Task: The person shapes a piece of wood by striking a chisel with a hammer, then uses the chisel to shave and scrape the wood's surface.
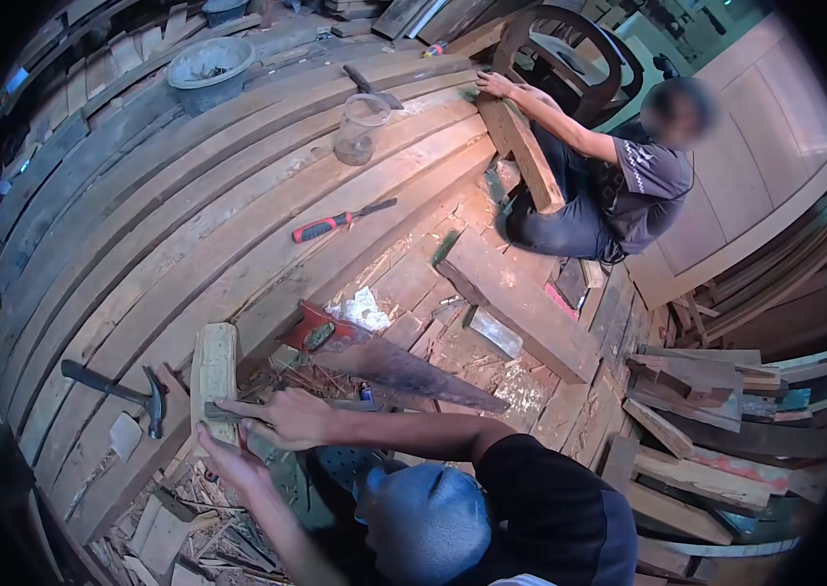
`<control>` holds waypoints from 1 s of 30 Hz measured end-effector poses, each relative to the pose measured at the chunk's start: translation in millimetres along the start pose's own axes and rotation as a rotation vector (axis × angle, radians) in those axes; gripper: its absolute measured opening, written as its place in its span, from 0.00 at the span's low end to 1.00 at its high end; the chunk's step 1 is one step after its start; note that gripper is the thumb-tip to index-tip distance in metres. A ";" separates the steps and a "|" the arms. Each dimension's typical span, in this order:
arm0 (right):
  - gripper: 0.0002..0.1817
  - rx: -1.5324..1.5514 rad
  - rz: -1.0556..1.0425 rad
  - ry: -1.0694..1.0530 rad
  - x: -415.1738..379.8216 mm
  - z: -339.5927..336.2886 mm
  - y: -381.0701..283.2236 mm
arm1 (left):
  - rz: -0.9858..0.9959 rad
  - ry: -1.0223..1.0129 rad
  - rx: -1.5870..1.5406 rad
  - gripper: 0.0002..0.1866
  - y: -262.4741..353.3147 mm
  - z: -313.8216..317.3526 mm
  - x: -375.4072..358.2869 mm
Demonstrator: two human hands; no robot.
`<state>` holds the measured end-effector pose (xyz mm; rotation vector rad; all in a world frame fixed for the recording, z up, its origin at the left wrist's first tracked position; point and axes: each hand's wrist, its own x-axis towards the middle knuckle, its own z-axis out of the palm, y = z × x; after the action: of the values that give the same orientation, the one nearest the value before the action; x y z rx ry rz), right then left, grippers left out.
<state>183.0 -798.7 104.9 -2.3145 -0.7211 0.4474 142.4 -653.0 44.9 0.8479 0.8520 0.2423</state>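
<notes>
My right hand [298, 418] is closed around a long flat metal tool, whose end [228, 408] lies against a pale wooden block [213, 361]. The block stands at the left edge of the workplace. Below it, my left hand [236, 464] is wrapped at the block's lower end, fingers partly hidden. A claw hammer [121, 393] lies on the planks left of the block. Beyond the hands, a handsaw [384, 366] with a red handle rests over shavings. A red-handled chisel [330, 225] lies on the long beams [189, 244].
A co-worker [628, 176] sits at the upper right, one hand on a wooden beam [526, 156]. A clear plastic cup [362, 129], another hammer [370, 86] and a grey bucket [210, 70] stand or lie on the beams. Timber offcuts [706, 479] are piled at the right.
</notes>
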 end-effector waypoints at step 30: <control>0.30 -0.270 -0.143 -0.152 33.2 -3.6 14.3 | -0.103 0.239 -0.106 0.24 -11.2 -3.5 11.0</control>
<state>216.3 -789.4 93.7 -2.4738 -1.0714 0.4899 145.5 -652.9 29.1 0.6819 1.0932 0.2999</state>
